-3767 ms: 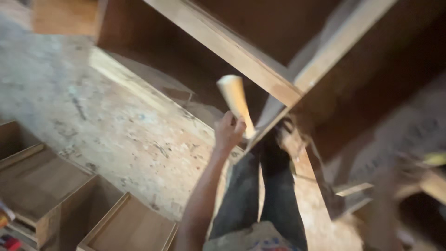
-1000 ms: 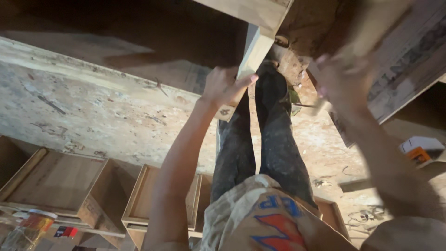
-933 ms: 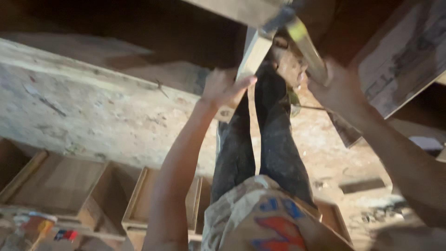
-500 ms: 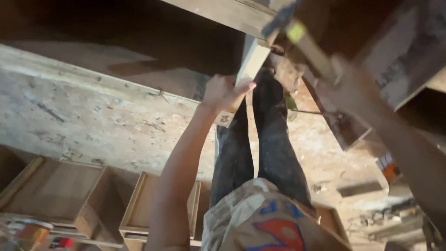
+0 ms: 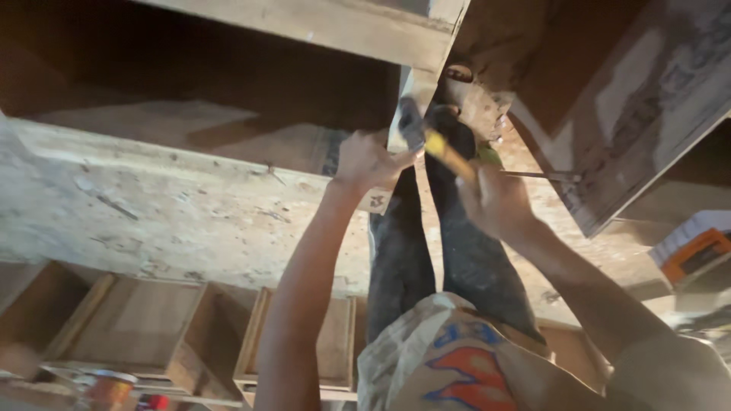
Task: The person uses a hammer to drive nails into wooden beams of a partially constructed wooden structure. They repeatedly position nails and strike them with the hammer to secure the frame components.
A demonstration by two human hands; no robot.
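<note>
We hold a hammer [image 5: 434,144] in our right hand [image 5: 495,202], fingers wrapped tight round its wooden handle, the dark head up against the pale upright board [image 5: 407,99] of the wooden frame. Our left hand [image 5: 365,160] closes on the lower part of that same upright, thumb and fingers pressing its edge to steady it just beside the hammer head. The upright meets a horizontal top board [image 5: 320,23] above, and the hammer head sits near that joint. Any nail there is too small to tell.

We judge the step in hand to be driving or knocking the upright home at the joint. The next move calls for a short, square blow, with the left fingers kept clear of the head.

Below our dark trousers [image 5: 434,259] lie the rough particle-board floor [image 5: 175,221] and several open wooden drawer boxes [image 5: 145,327]. An orange and white box [image 5: 697,247] sits at the right edge.
</note>
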